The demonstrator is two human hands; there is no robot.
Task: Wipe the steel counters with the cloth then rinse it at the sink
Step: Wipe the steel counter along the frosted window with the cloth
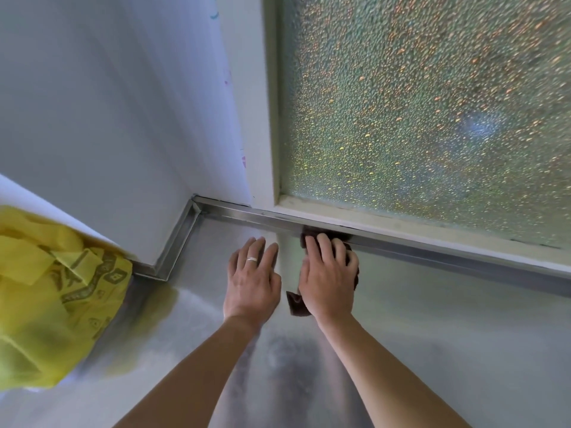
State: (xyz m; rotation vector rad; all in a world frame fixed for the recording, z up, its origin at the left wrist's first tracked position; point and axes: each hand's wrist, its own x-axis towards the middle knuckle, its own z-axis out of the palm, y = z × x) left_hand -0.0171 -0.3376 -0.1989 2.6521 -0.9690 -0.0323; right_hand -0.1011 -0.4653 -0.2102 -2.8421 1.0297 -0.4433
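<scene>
Cloth: dark brown cloth [355, 267] lies on the steel desk [432, 319], pushed up against the raised steel back edge [432, 254] that runs below the window
Right grip: right hand [327, 279] lies palm down on top of the cloth, fingers spread and bent a little over its far end, pressing it to the desk and against the back edge; the fingers are not closed round it
Cloth relative to grip: most of it sits under the palm and fingers; a dark strip shows past the fingertips at the back edge, a sliver along the hand's right side, and one corner sticks out beside the wrist on the left
Left grip: left hand [253, 273] rests flat on the bare desk just beside the right hand, fingers straight and close together, holding nothing; a pale ring [251, 259] sits on one finger
Hidden or unclear: the cloth's full shape and any folds are covered by the right hand; both forearms are cut off by the bottom of the view
Yellow bag: a translucent yellow plastic bag [46, 288] with dark printed marks stands at the left, cut off by the left border, its contents not readable
Surface: brushed steel, dull grey, with soft dark reflections between the forearms and a yellow tint near the bag
Room: white wall [108, 118] forms a corner at the left; a pebbled frosted window pane [432, 103] in a pale frame fills the upper right
</scene>
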